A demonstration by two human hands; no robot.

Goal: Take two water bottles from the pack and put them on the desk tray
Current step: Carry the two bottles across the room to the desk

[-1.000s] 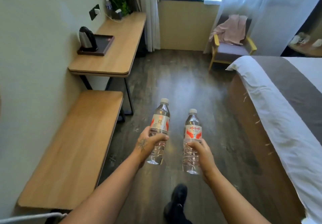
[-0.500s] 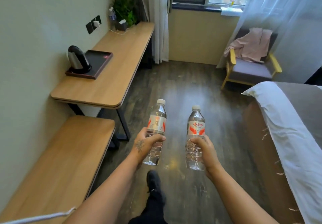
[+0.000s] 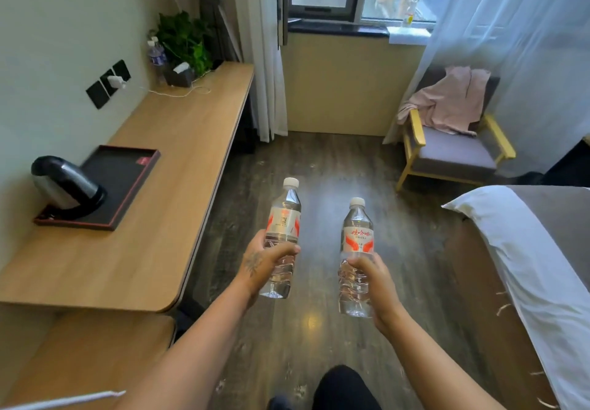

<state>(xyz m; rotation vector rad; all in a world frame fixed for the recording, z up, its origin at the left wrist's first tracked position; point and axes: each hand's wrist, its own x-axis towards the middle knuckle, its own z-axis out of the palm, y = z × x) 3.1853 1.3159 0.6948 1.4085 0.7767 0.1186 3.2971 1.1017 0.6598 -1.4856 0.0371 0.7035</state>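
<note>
I hold two clear water bottles with white caps and red-and-white labels upright over the wooden floor. My left hand [image 3: 265,261] grips the left water bottle [image 3: 283,221] around its lower half. My right hand [image 3: 372,277] grips the right water bottle [image 3: 358,237] the same way. The dark desk tray [image 3: 127,180] with a red rim lies on the wooden desk [image 3: 166,211] at the left, well left of both bottles. A black and steel kettle [image 3: 65,186] stands on the tray's near left part. The pack is not in view.
At the desk's far end stand a potted plant [image 3: 185,42], a bottle [image 3: 157,58] and a tissue box [image 3: 182,73]. A lower wooden bench [image 3: 89,355] sits below the desk. An armchair [image 3: 453,148] with pink cloth is ahead right, and the bed [image 3: 526,266] fills the right.
I have walked forward along the floor; the desk and tray are closer and lower left in view. Both bottles stay upright in my hands.
</note>
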